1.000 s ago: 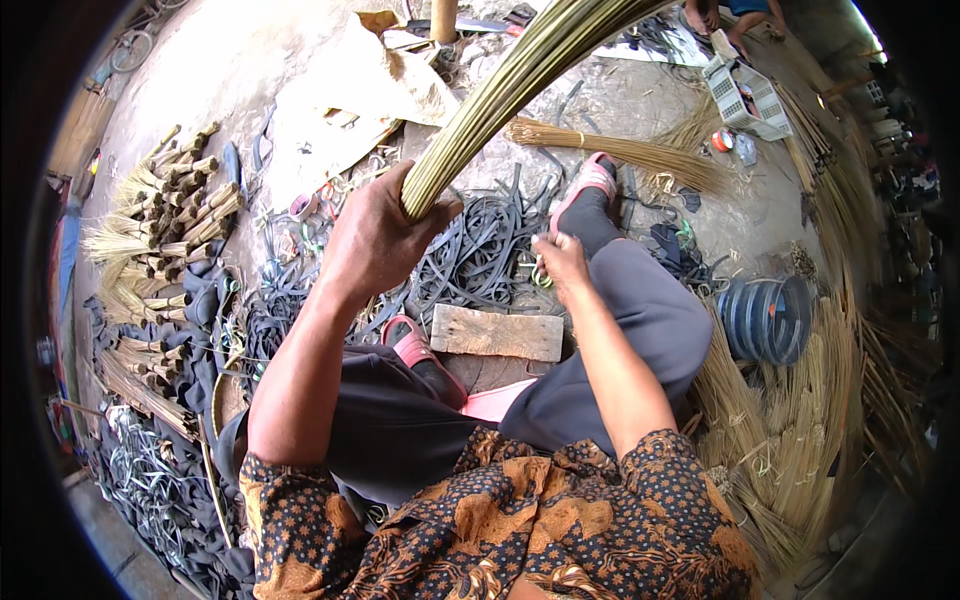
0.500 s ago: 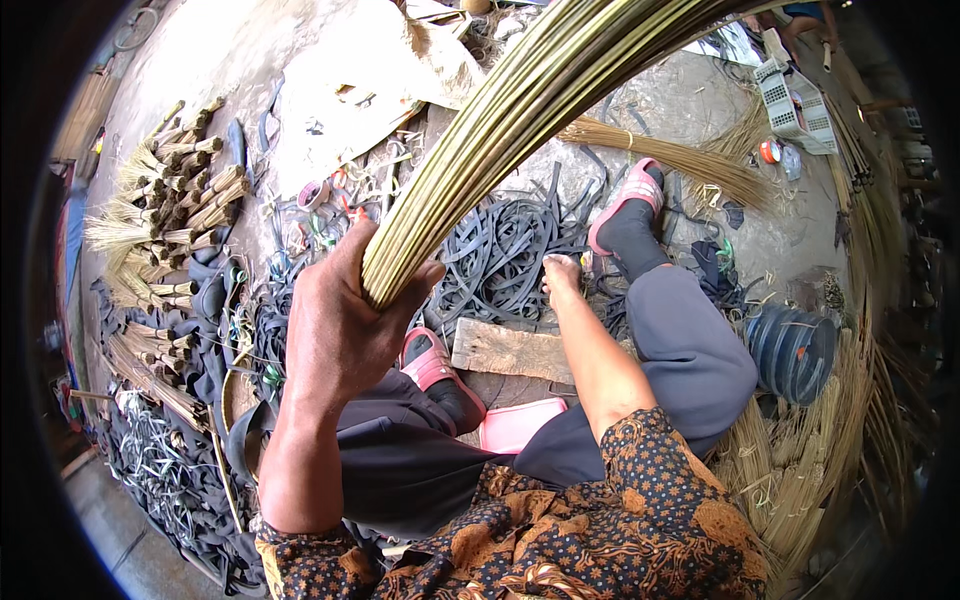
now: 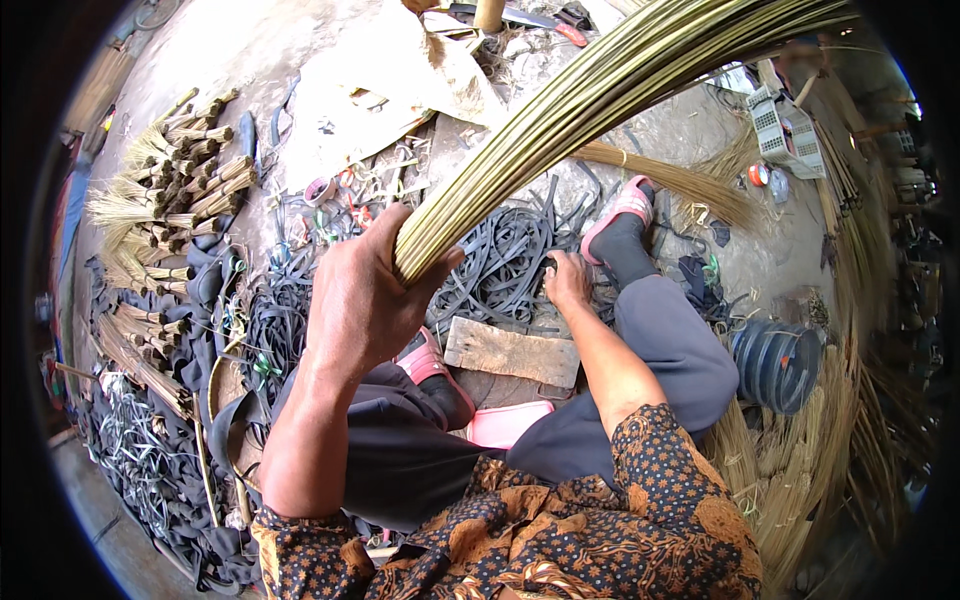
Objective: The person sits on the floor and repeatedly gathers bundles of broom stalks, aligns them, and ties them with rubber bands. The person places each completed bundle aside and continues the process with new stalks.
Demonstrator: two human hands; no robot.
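Note:
My left hand (image 3: 365,290) is closed round the butt end of a thick bundle of thin broom sticks (image 3: 540,135). The yellow-green bundle slants up and away to the upper right, held off the ground. My right hand (image 3: 570,282) is low at the right edge of a tangled heap of black rubber strips (image 3: 497,262). Its fingers are curled together, with a bit of dark strip showing at the fingertips. Just nearer than the heap lies a worn wooden board (image 3: 512,352), between my feet in pink sandals (image 3: 622,215).
Short tied stick bundles (image 3: 175,180) are stacked at the left. A loose sheaf (image 3: 675,172) lies beyond my right foot. To the right are a dark ribbed plastic container (image 3: 777,366), a white basket (image 3: 786,133) and many long sticks (image 3: 790,470). A knife (image 3: 520,17) is at the far edge.
My left hand and the bundle have shifted slightly right. My right hand has turned, its fingers now curled at the strips. The view has shifted a little.

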